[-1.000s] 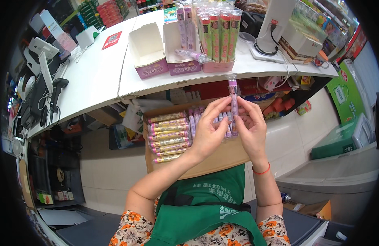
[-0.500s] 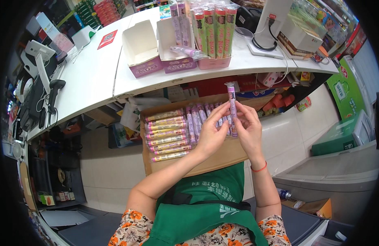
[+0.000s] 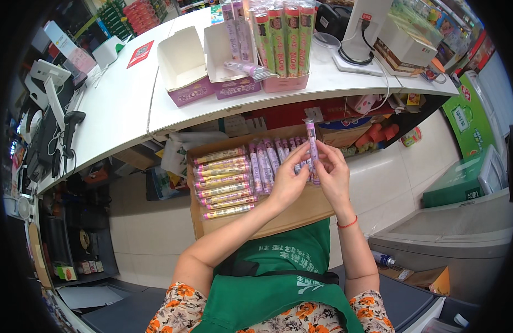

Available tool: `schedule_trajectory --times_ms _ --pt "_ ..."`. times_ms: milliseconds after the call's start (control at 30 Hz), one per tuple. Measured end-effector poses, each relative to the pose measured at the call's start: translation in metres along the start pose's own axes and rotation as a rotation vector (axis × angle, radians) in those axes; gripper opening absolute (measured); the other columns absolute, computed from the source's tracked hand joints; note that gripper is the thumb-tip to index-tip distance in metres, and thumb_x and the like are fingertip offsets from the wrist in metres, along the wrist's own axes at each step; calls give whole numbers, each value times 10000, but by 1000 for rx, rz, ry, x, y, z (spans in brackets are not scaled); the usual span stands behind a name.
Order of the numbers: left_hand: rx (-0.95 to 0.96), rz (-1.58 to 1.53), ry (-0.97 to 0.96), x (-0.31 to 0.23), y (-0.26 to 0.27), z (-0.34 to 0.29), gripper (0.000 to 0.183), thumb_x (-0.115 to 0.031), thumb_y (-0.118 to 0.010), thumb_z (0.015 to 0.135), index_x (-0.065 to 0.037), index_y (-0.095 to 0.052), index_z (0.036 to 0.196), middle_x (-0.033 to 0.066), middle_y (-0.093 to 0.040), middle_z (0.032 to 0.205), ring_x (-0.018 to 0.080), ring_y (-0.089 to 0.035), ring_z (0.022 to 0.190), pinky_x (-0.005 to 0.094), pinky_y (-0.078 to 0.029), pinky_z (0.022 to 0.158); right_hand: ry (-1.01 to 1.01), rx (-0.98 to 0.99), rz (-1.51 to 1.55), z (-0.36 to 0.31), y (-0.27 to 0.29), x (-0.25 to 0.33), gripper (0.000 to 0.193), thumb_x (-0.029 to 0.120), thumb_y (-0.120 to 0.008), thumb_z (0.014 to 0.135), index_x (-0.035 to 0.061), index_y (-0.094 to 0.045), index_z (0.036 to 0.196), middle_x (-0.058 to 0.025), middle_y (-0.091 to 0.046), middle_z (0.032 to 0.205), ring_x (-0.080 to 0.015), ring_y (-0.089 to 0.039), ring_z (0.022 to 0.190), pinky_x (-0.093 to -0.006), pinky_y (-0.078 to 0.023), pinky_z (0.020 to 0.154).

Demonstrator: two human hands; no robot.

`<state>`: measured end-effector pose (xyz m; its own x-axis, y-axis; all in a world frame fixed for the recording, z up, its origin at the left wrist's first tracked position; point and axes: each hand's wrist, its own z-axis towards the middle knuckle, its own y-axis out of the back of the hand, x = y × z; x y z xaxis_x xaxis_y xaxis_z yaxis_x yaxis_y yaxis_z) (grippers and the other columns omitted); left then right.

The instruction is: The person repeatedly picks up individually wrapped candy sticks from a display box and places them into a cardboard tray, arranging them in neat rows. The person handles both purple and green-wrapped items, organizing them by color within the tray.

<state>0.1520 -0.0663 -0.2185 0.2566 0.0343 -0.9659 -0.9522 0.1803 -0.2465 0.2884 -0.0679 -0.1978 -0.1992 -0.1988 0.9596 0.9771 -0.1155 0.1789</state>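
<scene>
Lower now, your tube (image 3: 311, 139) clears the worktop (image 3: 117, 102) edge — left hand (image 3: 290, 184), right hand (image 3: 335, 178) pinching it. They partly hide other purple tubes (image 3: 263, 164).

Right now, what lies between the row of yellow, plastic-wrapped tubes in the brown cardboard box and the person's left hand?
In the head view, purple plastic-wrapped tubes, side by side, lie between the yellow tubes and the left hand.

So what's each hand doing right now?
Left hand: closed, holding a purple tube.
Right hand: closed, holding that same tube.
</scene>
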Motion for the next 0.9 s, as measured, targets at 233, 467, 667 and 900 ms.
schedule_trajectory --times_ms 233,467,667,900 --pt "-10 -7 64 16 -4 5 575 90 -502 931 -25 -486 1494 115 -464 1544 211 -561 1290 329 -486 1050 -49 -11 -12 0 2 -20 480 -107 -572 904 34 -636 1359 -105 -590 1258 -177 -667 1033 -293 -598 825" --pt "-29 0 115 34 -6 11 566 74 -506 935 -18 -483 1493 113 -472 1548 211 -560 1301 320 -469 1068 -90 24 -20 -1 3 -35 465 -130 -535 935 -16 -583 1383 -74 -535 1331 -131 -627 1068 -238 -575 806" --pt "-37 26 159 39 -9 15 591 91 -482 919 -11 -467 1501 119 -457 1559 232 -558 1310 326 -481 1063 -135 2 -37 -2 4 -43 453 -112 -538 934 -15 -594 1373 -89 -565 1329 -150 -648 1053 -262 -580 823" --pt "19 70 236 51 -7 22 563 89 -436 976 -3 -415 1531 103 -351 1618 239 -478 1390 299 -569 946 -124 -16 -94 -3 4 -53 465 -112 -541 922 -9 -602 1371 -96 -587 1345 -149 -653 1043 -264 -568 830"
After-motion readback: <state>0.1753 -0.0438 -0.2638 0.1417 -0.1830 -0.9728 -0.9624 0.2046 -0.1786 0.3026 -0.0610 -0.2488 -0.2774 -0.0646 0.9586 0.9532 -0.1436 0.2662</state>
